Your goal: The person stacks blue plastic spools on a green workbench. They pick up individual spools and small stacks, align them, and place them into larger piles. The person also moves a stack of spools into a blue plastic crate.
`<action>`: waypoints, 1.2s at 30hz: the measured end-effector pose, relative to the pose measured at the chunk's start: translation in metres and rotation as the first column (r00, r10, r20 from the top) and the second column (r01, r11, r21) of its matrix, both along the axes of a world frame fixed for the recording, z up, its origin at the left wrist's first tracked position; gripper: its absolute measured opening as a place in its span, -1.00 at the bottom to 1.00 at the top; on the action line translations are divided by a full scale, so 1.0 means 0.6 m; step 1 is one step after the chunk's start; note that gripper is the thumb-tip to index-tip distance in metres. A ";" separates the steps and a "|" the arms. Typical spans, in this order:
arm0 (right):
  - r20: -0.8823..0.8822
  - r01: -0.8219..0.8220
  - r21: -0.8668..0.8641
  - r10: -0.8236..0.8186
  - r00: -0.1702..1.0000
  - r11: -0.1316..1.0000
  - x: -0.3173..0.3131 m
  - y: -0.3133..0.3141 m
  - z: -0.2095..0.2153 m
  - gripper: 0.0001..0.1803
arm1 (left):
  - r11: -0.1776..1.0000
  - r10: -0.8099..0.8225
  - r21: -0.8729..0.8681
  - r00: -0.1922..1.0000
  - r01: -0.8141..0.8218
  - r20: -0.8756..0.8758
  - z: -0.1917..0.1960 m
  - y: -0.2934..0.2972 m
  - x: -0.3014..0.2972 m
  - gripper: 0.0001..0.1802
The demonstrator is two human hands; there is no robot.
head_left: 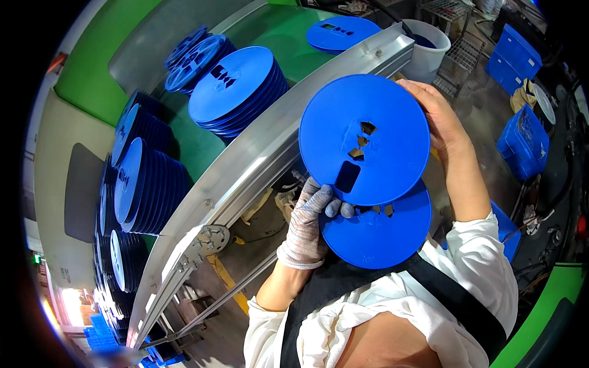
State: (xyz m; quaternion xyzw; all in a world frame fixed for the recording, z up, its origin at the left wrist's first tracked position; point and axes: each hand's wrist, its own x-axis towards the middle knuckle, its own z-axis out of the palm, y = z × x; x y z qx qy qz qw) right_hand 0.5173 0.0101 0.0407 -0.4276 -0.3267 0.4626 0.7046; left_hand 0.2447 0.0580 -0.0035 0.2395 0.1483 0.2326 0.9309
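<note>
In front of my chest is a round blue plastic reel disc [392,162] with small cut-outs about its centre and one larger rounded slot. A second blue reel disc [375,236] sits lower and nearer my body, its far part hidden by the first. My left hand [313,214], in a grey knit glove, is closed at the left where the two discs overlap; its fingertips show against the lower disc. My bare right hand [434,113] grips the upper disc's far right rim, its fingers partly hidden behind.
Beyond a metal rail [264,147] runs a green conveyor belt [261,30]. Several stacks of blue discs [236,86] stand on it, and more discs [343,32] lie at its far end. A white bucket [424,58], a wire rack [463,58] and blue crates [524,141] are at the right.
</note>
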 end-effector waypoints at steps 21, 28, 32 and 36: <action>0.095 -0.015 0.007 0.014 0.995 1.000 0.020 -0.010 0.067 -0.67 | 0.998 0.039 0.044 0.999 -0.039 -0.006 0.002 -0.004 -0.026 -0.75; 0.133 -0.022 0.088 0.010 0.991 0.996 0.025 0.016 0.093 -0.68 | 0.991 0.131 0.024 0.991 -0.131 0.004 0.002 -0.011 -0.056 -0.73; 0.185 -0.028 0.088 0.011 0.983 0.996 0.023 0.033 0.102 -0.73 | 0.981 0.191 0.031 0.981 -0.190 -0.022 0.006 -0.012 -0.066 -0.74; 0.253 -0.171 0.075 0.147 0.956 0.983 0.023 0.057 0.107 -0.77 | 0.975 0.221 0.013 0.975 -0.221 0.008 0.003 -0.012 -0.082 -0.74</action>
